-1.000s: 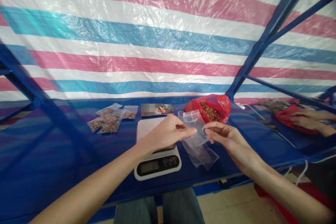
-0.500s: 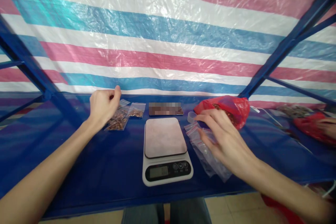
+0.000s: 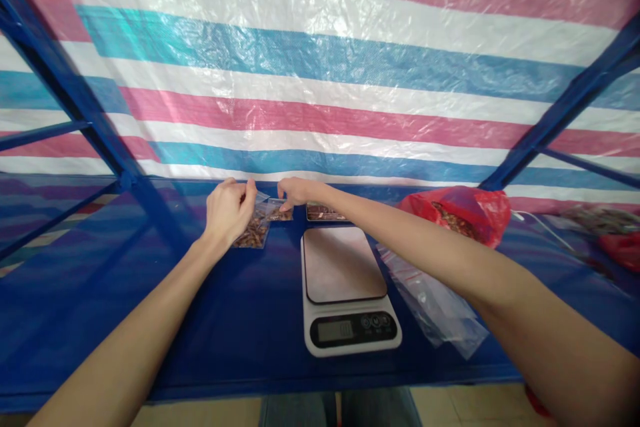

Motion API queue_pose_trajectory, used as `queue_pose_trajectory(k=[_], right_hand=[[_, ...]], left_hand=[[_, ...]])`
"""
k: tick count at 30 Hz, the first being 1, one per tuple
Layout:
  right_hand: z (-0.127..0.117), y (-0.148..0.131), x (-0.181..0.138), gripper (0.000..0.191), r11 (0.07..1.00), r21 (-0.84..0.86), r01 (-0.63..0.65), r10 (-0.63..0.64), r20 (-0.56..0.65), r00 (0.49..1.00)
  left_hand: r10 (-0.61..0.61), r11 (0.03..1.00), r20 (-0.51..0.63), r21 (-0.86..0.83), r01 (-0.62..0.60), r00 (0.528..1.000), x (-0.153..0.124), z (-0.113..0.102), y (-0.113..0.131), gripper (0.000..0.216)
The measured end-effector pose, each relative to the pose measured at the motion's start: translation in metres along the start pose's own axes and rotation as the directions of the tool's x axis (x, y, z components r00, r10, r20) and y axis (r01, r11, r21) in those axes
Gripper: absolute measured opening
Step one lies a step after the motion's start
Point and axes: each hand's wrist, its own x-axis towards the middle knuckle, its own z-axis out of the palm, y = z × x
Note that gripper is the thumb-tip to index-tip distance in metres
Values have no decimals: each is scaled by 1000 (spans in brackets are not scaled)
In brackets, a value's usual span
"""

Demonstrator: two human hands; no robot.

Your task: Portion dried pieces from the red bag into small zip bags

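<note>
My left hand (image 3: 229, 210) is closed, its fingers curled over the left side of a clear zip bag (image 3: 254, 233) filled with small brown dried pieces. Whatever it may grip is hidden behind the fingers. My right hand (image 3: 299, 192) reaches across to the left, thumb and fingertips apart, at the edge of a smaller filled zip bag (image 3: 281, 213). The thumb overlaps that bag; a firm grip does not show. A white kitchen scale (image 3: 345, 263) with a bare platform stands to the right of the bags, its display lit.
Flat zip bags (image 3: 435, 297) lie right of the scale under my right forearm. Behind them sits a red plastic bag (image 3: 480, 210) with brown pieces inside. A dark flat object (image 3: 325, 212) lies behind the scale. Blue frame bars (image 3: 555, 113) rise on both sides.
My right hand has swung left from the empty zip bags, over the scale, to the small filled bag. My left hand stays closed by the filled bags. The view has shifted left.
</note>
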Motion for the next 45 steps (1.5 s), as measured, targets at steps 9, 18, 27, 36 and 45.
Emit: queue_pose_trajectory(k=[9, 18, 27, 36, 45], right_hand=[[-25, 14, -31, 23, 956, 280, 87, -93, 7, 996], [-44, 42, -117, 37, 571, 789, 226, 70, -322, 944], [-68, 80, -142, 27, 425, 865, 267, 47, -316, 948], [-51, 89, -123, 37, 304, 929, 210, 210, -280, 937], [-43, 84, -120, 43, 215, 949, 230, 222, -277, 935]], left_hand=[[43, 967, 96, -254, -17, 994, -2, 12, 6, 53], [279, 679, 381, -727, 100, 882, 53, 9, 66, 46], [485, 735, 550, -677, 24, 680, 105, -13, 102, 38], [405, 778, 453, -627, -39, 794, 111, -21, 103, 40], [507, 655, 520, -751, 84, 687, 97, 10, 116, 37]])
